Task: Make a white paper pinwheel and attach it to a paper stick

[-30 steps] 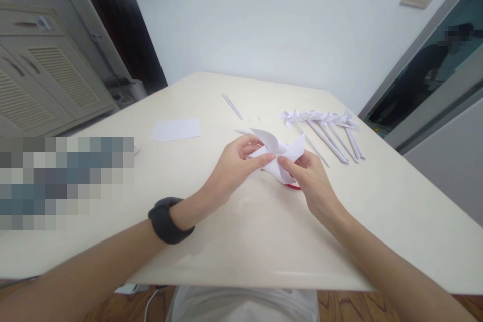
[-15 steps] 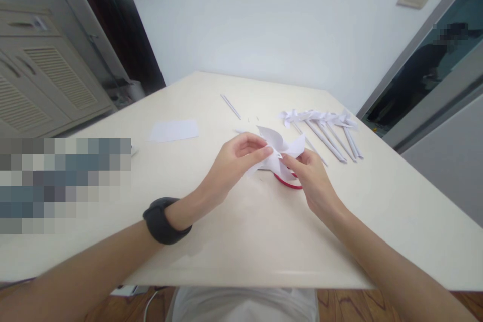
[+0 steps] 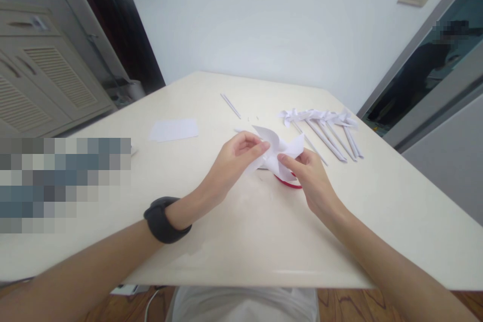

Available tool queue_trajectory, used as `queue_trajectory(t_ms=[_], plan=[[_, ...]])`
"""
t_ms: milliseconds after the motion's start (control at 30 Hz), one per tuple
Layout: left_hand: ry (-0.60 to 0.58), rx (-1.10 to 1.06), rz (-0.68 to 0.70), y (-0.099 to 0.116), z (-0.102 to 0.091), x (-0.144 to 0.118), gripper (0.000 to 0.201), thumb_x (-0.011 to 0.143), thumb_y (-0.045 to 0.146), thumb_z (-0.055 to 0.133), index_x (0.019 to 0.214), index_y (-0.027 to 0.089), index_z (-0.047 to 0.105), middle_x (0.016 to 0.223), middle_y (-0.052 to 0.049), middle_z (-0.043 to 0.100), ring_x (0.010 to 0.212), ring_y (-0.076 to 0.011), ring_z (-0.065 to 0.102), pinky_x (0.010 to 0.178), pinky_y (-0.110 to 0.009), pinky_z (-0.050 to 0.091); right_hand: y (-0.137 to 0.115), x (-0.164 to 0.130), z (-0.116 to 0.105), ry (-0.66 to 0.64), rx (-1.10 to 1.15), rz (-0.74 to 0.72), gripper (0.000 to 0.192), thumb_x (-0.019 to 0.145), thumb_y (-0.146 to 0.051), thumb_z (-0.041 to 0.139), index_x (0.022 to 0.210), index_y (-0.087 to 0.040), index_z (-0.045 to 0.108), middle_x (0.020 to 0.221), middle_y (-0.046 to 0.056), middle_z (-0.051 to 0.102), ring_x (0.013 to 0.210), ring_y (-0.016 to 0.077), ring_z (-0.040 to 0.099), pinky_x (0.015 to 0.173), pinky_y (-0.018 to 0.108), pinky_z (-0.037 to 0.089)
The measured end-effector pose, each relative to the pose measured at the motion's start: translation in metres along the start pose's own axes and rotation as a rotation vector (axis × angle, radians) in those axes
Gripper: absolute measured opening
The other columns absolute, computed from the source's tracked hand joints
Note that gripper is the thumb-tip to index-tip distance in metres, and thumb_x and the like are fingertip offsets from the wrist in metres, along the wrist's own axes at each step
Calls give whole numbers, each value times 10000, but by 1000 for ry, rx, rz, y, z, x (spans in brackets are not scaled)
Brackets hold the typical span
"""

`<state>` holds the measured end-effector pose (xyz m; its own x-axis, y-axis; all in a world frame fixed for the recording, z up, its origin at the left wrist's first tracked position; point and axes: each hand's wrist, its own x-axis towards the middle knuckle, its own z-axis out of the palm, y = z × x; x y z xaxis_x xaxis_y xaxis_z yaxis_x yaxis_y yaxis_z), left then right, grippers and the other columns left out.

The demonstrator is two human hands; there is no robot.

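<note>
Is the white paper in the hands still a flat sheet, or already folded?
Folded: the white paper shows curled, pointed flaps like pinwheel blades, pinched between the left hand and right hand above the table.

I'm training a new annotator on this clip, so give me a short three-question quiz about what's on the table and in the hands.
1. True or false: both hands grip the folded white paper piece.
2. Which wrist wears the black band: left or right?
3. The finished paper pinwheels lie: A) in front of the left hand, B) beyond the right hand, C) on the floor.

Key: 1 true; 2 left; 3 B.
</note>
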<state>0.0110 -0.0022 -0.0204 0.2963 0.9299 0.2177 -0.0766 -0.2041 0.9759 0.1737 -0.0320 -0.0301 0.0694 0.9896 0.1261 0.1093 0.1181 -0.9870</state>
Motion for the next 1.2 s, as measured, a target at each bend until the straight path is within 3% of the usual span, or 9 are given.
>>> queue_trajectory(t_ms=[133, 433, 933, 1200], plan=[[-18, -10, 18, 5, -1, -1, 240, 853, 384, 531, 729, 180, 533, 792, -1, 544, 772, -135, 514, 707, -251, 419, 1, 2, -2, 9, -19, -20, 176, 788, -338, 586, 790, -162, 597, 770, -5, 565, 685, 120, 450, 616, 253, 344], [-140, 57, 57, 5, -1, -1, 149, 780, 257, 638, 735, 179, 519, 822, 14, 518, 798, -116, 505, 703, -221, 390, -2, 2, 0, 5, -36, -17, 166, 790, -336, 558, 798, -173, 583, 762, -7, 546, 663, 117, 427, 589, 248, 336], [-123, 108, -14, -2, -3, 1, 271, 694, 269, 708, 750, 198, 452, 737, 36, 476, 664, -100, 489, 580, -216, 360, -3, -2, 2, -44, 30, 22, 175, 799, -340, 573, 844, -172, 589, 807, 12, 579, 671, 122, 467, 599, 249, 368], [-100, 69, -25, -1, -2, 2, 293, 686, 319, 720, 759, 197, 463, 798, 1, 575, 733, -136, 568, 645, -243, 434, -4, -2, 2, -52, 19, 18, 216, 785, -349, 578, 908, -175, 618, 814, 17, 606, 700, 142, 497, 622, 258, 390]])
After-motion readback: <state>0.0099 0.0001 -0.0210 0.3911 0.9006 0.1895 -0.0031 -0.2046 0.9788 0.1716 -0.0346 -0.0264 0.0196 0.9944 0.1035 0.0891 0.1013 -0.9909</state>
